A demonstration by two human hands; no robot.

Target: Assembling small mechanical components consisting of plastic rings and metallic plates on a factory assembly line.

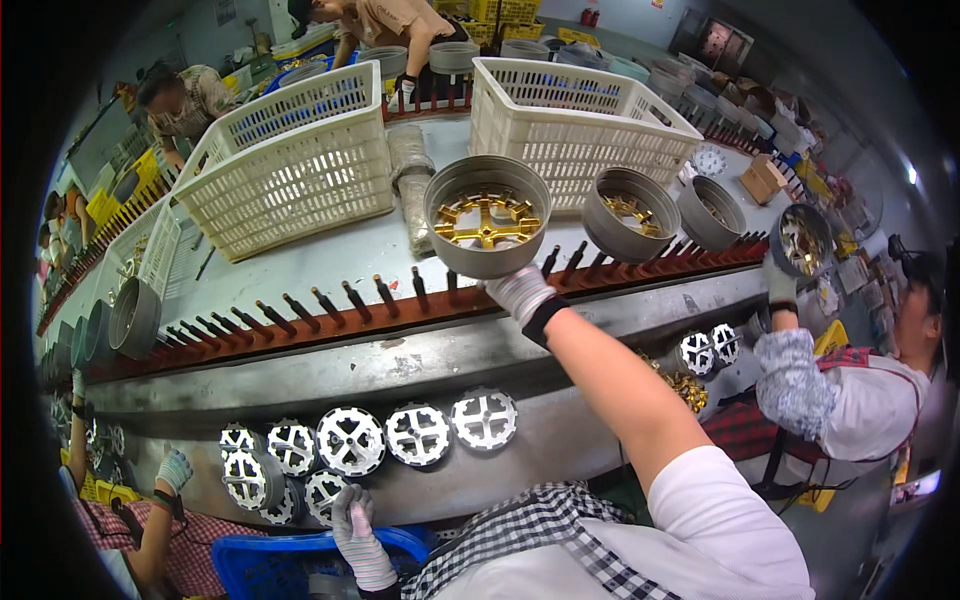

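Note:
My right hand (pixel 522 292), in a pale glove, reaches up to a deep round grey pan (pixel 487 262) and grips its near lower wall; the fingertips are partly hidden. Inside the pan lies a gold cross-spoked wheel (pixel 488 232) with small gold pieces around its edge. Down by the bench, my gloved left hand (pixel 358 540) is held up with its fingers curled together. Whether anything is between them I cannot make out. Just beyond it stands a notched silver wheel-shaped part (pixel 325 495), near several similar silver parts (pixel 351 441).
A row of dark pegs (pixel 325 305) runs along a red rail. Two white slatted crates (pixel 290 185) (pixel 585 120) stand behind it. More grey pans (pixel 630 213) continue rightward. A blue basket (pixel 240 560) is below. Co-workers sit at both sides; one hand (pixel 782 280) touches another pan.

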